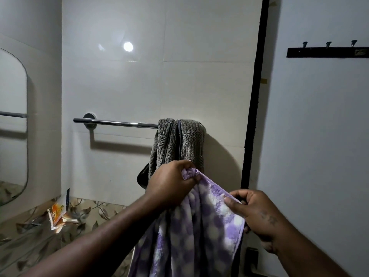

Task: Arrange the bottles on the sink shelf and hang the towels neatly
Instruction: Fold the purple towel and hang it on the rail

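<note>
A purple and white spotted towel (199,232) hangs between my two hands, below the rail. My left hand (171,184) grips one bunched corner of its top edge. My right hand (253,212) pinches the same edge further right, thumb on top. A grey ribbed towel (189,140) is draped, bunched, over the right end of a chrome towel rail (115,122) on the white tiled wall. The left part of the rail is bare. No bottles are in view.
A mirror (12,124) is at the left edge. Below it a glass shelf (30,234) bears an orange sachet (58,212). A black vertical frame (257,92) divides the tiles from a white door with a dark hook rack (327,51).
</note>
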Demonstrator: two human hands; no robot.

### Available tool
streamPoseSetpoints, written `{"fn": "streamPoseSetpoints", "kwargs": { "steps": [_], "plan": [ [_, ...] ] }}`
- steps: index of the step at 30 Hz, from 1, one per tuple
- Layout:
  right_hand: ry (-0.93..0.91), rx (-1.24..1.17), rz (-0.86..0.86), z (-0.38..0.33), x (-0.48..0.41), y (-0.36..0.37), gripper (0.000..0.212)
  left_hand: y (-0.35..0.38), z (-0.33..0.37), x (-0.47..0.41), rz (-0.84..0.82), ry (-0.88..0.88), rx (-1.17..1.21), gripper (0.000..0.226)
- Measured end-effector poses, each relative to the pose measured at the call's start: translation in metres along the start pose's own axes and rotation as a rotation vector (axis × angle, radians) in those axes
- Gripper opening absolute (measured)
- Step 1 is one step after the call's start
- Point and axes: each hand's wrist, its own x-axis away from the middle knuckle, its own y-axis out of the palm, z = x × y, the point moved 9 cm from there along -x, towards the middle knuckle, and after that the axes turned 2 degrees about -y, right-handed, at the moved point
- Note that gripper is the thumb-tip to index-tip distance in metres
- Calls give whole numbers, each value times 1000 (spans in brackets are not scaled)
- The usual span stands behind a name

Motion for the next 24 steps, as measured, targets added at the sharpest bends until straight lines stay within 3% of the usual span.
{"fn": "streamPoseSetpoints", "kwargs": {
  "steps": [4, 7, 12, 17, 19, 22, 24],
  "plan": [
    [-21, -215, 189, -5, 0, -18, 4, -1, -4, -2, 21, -8, -15, 34],
    [-103, -192, 257, -14, 4, -27, 4, -2, -7, -2, 26, -25, -14, 33],
    [-265, 471, 314, -32, 10, -39, 16, -1, -6, -2, 25, -37, -27, 36],
    [-316, 733, 288, -30, 4, -39, 12, 1, -6, 1, 29, -33, -36, 37],
    [-276, 580, 246, -25, -1, -39, 13, 1, -7, 1, 33, -40, -36, 36],
    [-125, -44, 7, -15, -3, -12, 11, 3, -10, 0, 22, -59, -37, 40],
    [-45, -292, -147, -14, 4, 18, 3, 9, -10, 1, -8, -76, -18, 41]
  ]
}}
